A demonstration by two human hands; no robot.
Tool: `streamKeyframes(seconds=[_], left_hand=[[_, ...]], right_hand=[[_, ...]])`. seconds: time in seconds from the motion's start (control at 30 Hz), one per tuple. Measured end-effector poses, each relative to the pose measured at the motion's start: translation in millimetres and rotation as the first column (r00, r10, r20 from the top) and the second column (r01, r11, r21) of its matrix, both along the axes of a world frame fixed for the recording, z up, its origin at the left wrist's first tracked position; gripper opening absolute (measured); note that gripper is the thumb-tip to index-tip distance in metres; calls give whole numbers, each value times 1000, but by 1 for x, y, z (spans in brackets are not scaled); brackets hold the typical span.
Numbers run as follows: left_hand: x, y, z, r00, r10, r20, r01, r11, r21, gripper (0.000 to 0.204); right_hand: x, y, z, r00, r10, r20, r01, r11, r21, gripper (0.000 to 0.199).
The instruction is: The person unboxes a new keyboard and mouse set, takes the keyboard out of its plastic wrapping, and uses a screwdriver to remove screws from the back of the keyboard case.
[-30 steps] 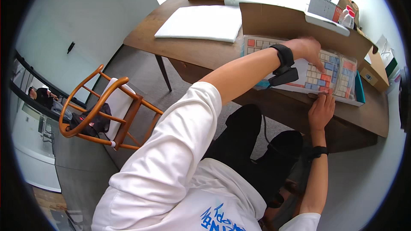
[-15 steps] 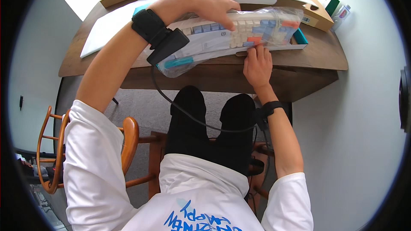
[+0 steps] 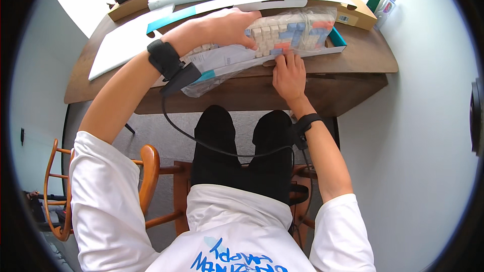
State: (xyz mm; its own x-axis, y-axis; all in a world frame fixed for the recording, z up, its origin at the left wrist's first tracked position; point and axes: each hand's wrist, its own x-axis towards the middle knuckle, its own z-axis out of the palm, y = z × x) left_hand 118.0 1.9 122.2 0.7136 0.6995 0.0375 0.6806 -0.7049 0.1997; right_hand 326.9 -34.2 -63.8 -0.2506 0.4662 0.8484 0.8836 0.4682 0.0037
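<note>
While left hand (image 3: 229, 25) fingers curl over the bagged keyboard (image 3: 282, 35), right hand (image 3: 289, 74) fingers grip its near edge

A brown wooden desk (image 3: 353, 63) stands against pale, bare walls (image 3: 418, 136) that close in on the right and the left. Its top is rounded at the right corner, with a deep wooden apron below. Bright light washes over the far side of the desk, bleaching it near the top edge. The floor (image 3: 166, 136) under the desk is grey. At lower left a wooden chair (image 3: 60, 191) with a curved bentwood back stands on that floor.
</note>
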Motion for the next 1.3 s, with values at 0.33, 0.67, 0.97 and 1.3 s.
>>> streamKeyframes(seconds=[0.33,0.67,0.97,1.3], left_hand=[[-4,-7,24,1000,11,11,-13,979,204,49],[-49,-34,96,873,122,472,-129,991,-17,52],[-60,-95,41,166,380,910,-41,925,-379,43],[-79,-130,-69,-373,528,763,274,848,-454,38]], right_hand=[[-4,0,7,1000,7,-20,-9,996,-88,23],[2,-3,19,1000,7,-12,-8,998,-60,19],[-1,-13,26,999,5,-48,-9,997,-79,17],[1,-47,24,905,231,-358,-346,887,-305,19]])
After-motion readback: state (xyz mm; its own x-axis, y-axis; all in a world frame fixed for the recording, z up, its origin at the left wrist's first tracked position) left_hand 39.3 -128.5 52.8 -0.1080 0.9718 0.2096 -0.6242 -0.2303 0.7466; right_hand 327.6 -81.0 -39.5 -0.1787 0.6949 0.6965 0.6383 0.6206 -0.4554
